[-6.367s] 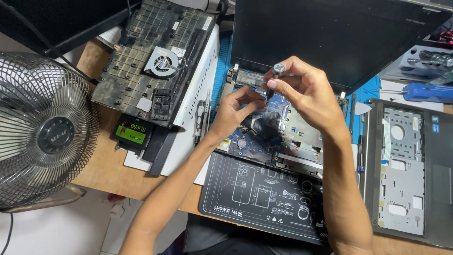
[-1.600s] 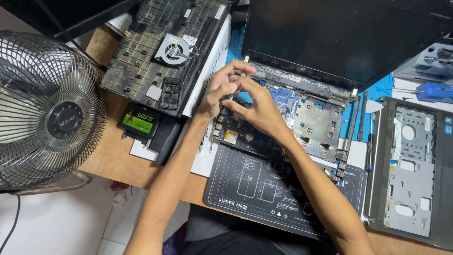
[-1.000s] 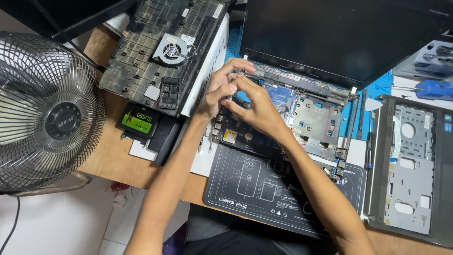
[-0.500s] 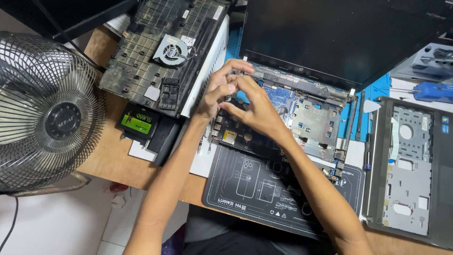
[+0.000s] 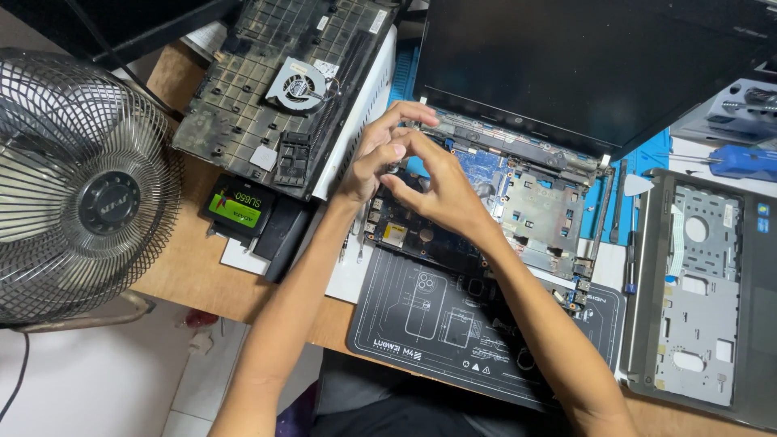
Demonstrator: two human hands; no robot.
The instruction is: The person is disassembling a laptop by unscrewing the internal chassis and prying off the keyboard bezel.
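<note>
Two hands: over opened laptop [image 5: 534, 202]
Left hand [image 5: 380, 158]: fingers curled, grip unclear
Right hand [image 5: 441, 194]: fingers bent, grip unclear
Fan [image 5: 77, 190]: 9 o'clock

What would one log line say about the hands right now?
left hand: fingers at opened laptop left rim | right hand: on motherboard, touching left hand | holding anything: cannot tell | fan: far left

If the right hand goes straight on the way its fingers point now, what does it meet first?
Most likely the left hand: the right hand points up and left, and its fingertips already almost meet those fingers above the open laptop base. Depth is unclear.
</note>
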